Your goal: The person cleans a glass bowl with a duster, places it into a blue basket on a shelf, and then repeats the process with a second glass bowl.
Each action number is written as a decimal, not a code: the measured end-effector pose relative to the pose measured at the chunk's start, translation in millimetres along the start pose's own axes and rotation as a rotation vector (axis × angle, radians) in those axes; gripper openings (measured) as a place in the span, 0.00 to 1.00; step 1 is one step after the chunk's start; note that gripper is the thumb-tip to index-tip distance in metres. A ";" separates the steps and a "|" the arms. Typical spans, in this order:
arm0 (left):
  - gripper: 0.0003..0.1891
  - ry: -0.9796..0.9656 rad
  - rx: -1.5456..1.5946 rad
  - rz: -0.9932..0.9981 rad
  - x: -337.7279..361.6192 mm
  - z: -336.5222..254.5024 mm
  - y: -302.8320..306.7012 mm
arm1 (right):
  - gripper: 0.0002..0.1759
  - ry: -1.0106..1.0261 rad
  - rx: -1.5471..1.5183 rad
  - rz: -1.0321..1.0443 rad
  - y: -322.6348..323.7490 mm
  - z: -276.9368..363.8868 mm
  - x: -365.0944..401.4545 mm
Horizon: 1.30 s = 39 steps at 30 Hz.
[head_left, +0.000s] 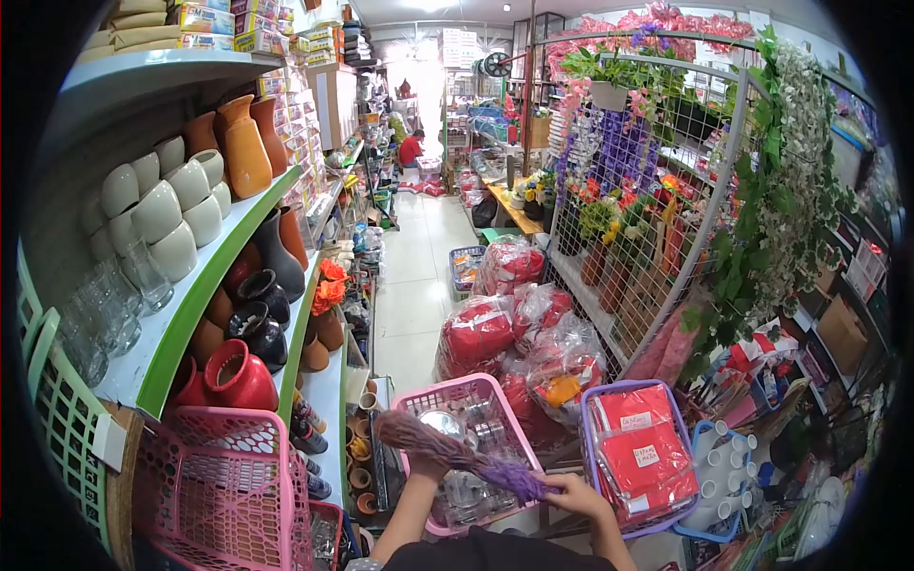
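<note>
Gripping a brown-and-purple bundle [459,454] slantwise above the pink basket [521,423], closing the left hand [427,465] under the brown part, with fingers partly hidden, and pinching the purple end with the right hand [571,496] by the basket's near right corner, probably to keep loose strands from splaying.

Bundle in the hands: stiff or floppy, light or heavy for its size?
The bundle looks fairly stiff, as its brown end juts past the left hand without visibly drooping. It is probably light, seeming made of thin strands; the wispy purple part may bend.
</note>
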<state>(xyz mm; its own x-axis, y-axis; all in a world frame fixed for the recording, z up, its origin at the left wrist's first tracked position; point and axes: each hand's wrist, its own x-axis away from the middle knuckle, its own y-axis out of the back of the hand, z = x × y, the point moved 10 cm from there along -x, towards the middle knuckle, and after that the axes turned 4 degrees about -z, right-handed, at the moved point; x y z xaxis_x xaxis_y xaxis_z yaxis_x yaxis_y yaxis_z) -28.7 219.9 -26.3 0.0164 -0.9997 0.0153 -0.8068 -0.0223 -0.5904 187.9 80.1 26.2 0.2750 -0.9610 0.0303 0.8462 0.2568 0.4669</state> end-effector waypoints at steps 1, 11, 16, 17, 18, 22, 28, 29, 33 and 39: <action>0.25 0.003 -0.001 0.002 2.4 -6.0 2.7 | 0.26 -0.002 -0.001 -0.003 -1.3 -2.7 -0.5; 0.29 0.499 0.737 -0.015 22.3 1.7 -13.9 | 0.28 -0.143 0.039 -0.174 20.2 -19.1 0.4; 0.30 0.532 0.767 0.202 25.0 3.5 -30.0 | 0.27 -0.022 0.029 -0.818 64.8 -7.2 -0.3; 0.30 0.545 0.800 0.185 26.7 3.9 -31.1 | 0.27 -0.019 0.030 -0.821 63.6 -3.6 -4.0; 0.31 0.557 0.832 0.167 27.5 5.0 -31.5 | 0.25 -0.031 -0.021 -0.803 60.8 -2.3 -10.4; 0.28 0.630 0.763 0.055 30.4 18.7 -29.2 | 0.27 0.004 -0.179 -0.639 26.3 15.3 -50.2; 0.29 0.495 0.696 0.119 22.3 18.7 -36.8 | 0.25 0.396 0.125 -0.576 -16.1 86.0 -86.9; 0.31 0.463 0.687 0.123 22.9 15.0 -35.7 | 0.25 0.400 0.120 -0.574 -17.3 88.9 -89.0; 0.32 0.451 0.684 0.166 15.4 9.8 -32.7 | 0.26 0.128 -0.027 -0.449 -28.8 63.5 -106.6; 0.36 0.498 0.596 0.222 21.0 8.6 -31.0 | 0.27 -0.050 -0.368 -0.370 -23.7 28.5 -130.5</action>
<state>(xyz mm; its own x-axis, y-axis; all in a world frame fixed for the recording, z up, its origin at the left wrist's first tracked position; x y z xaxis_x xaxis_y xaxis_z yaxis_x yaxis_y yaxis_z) 1.8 199.6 -14.7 -0.4856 -0.8657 0.1216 -0.3074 0.0389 -0.9508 119.0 196.4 36.3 -0.0875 -0.9957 -0.0310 0.9895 -0.0905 0.1131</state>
